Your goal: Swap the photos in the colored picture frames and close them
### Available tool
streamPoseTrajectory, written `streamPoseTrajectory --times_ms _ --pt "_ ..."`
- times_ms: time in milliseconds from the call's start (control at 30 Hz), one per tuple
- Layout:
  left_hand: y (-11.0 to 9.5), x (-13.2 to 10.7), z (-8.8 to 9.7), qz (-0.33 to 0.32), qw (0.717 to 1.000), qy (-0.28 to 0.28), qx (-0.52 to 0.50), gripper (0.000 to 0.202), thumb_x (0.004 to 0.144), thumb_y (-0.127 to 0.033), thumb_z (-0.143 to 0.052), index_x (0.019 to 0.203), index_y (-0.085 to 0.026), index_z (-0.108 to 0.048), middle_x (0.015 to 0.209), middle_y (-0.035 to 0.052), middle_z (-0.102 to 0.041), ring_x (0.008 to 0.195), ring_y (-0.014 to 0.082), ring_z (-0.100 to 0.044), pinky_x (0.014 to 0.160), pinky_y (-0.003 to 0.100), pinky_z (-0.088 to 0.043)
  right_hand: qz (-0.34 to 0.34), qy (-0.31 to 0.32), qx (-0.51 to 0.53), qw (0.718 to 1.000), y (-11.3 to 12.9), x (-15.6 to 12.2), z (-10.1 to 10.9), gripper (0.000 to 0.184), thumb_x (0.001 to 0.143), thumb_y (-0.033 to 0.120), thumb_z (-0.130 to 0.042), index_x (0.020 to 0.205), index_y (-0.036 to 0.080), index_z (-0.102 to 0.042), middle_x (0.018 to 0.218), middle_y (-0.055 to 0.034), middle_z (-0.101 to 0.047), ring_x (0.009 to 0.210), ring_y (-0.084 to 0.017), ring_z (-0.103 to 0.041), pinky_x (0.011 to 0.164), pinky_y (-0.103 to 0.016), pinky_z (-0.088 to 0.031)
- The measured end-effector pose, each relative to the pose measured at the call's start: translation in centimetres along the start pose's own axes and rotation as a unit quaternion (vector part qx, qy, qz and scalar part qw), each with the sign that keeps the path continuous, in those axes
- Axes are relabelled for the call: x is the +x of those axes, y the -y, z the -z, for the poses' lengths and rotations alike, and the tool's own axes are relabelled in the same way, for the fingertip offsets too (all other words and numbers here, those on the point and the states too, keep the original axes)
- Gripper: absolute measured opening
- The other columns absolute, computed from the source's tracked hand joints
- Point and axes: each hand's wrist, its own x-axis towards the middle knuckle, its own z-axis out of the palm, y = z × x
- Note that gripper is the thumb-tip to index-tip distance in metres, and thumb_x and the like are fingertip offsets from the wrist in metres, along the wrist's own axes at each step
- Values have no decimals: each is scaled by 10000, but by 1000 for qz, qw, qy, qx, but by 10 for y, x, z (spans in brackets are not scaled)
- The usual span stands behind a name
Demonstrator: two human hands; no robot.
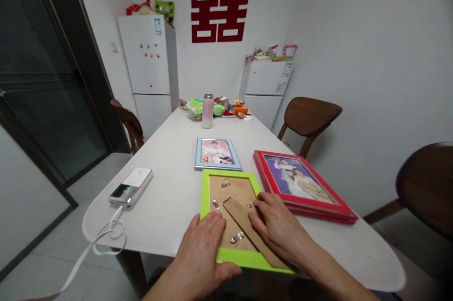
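Observation:
A lime-green picture frame [233,257] lies face down at the table's near edge, its brown backing board [240,187] and fold-out stand [253,232] facing up. Several metal clips sit on the backing, one of them a lower clip [237,238]. My left hand [203,249] grips the frame's left side, fingertips beside the left clip [216,205] and thumb by the bottom edge. With fingers curled over the right side, my right hand [274,223] holds the frame close to the right clip [250,205]. Part of that side is hidden under it.
Beyond lies a light-blue framed photo [216,152]. Stacked red picture frames [304,180] lie to the right. A power bank [131,187] with a white cable [101,235] is at left. A pink bottle [207,112] stands farther back near snack packets [240,108]. Chairs [309,114] flank the table.

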Motion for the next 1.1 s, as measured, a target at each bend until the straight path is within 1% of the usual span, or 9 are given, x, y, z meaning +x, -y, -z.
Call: streamPoseTrajectory --times_ms 133,233,333,433,500,600,800,967,1100 --pt "1 -1 0 -3 1000 -7 -8 684 575 -403 -660 1151 -137 -404 1205 125 -467 1136 253 -380 960 443 -258 -5 -2 7 1000 -1 -1 -2 292 787 308 -366 801 121 -590 919 -120 -512 908 -223 -451 820 -341 -361" --pt "5 -1 -2 -8 1000 -15 -15 689 569 -411 -665 1148 -140 -408 1202 124 -470 1132 254 -385 962 442 -262 0 -24 7 1000 -1 -5 -3 298 771 293 -395 903 107 -587 982 -138 -520 941 -239 -452 825 -368 -373" --pt "10 -2 -6 -22 999 -17 -22 707 578 -445 -653 1161 -137 -397 1213 131 -457 1140 256 -374 966 448 -258 70 -49 37 996 8 -15 -1 303 760 253 -421 999 133 -562 1043 -134 -516 964 -233 -454 827 -383 -381" --pt "13 -2 -8 -26 999 -19 -24 701 585 -437 -651 1163 -130 -400 1220 140 -449 1143 264 -370 968 463 -253 158 -17 89 983 23 -25 5 258 764 200 -420 965 213 -579 1004 -88 -532 940 -200 -466 798 -359 -399" --pt "14 -2 -8 -26 999 -20 -24 690 584 -424 -657 1155 -128 -408 1215 143 -453 1139 268 -376 963 470 -259 179 3 101 979 32 -29 9 247 756 198 -437 946 249 -586 984 -74 -530 936 -207 -458 795 -385 -389" --pt "16 -2 -9 -33 999 -27 -29 682 579 -437 -657 1142 -133 -421 1198 143 -471 1123 270 -396 955 475 -272 181 21 105 978 36 -30 12 235 744 205 -456 932 260 -587 1000 -71 -507 950 -221 -434 805 -422 -363" --pt "23 -1 -13 -49 995 -61 -54 697 561 -466 -659 1135 -145 -427 1171 138 -493 1094 271 -425 938 461 -304 172 47 126 976 35 -26 12 313 716 159 -451 1010 234 -531 1008 -73 -472 950 -212 -403 810 -409 -348" --pt "25 0 -13 -53 996 -56 -53 690 566 -468 -658 1134 -155 -424 1172 135 -494 1097 262 -423 937 459 -300 161 53 132 977 38 -26 13 267 714 145 -450 922 257 -575 974 -57 -466 940 -209 -395 810 -405 -333" --pt "24 0 -12 -51 996 -53 -43 703 576 -483 -647 1133 -115 -426 1176 156 -486 1106 262 -413 943 454 -297 181 57 132 973 35 -28 13 297 721 130 -433 944 269 -570 1004 -56 -457 961 -211 -387 822 -409 -323"
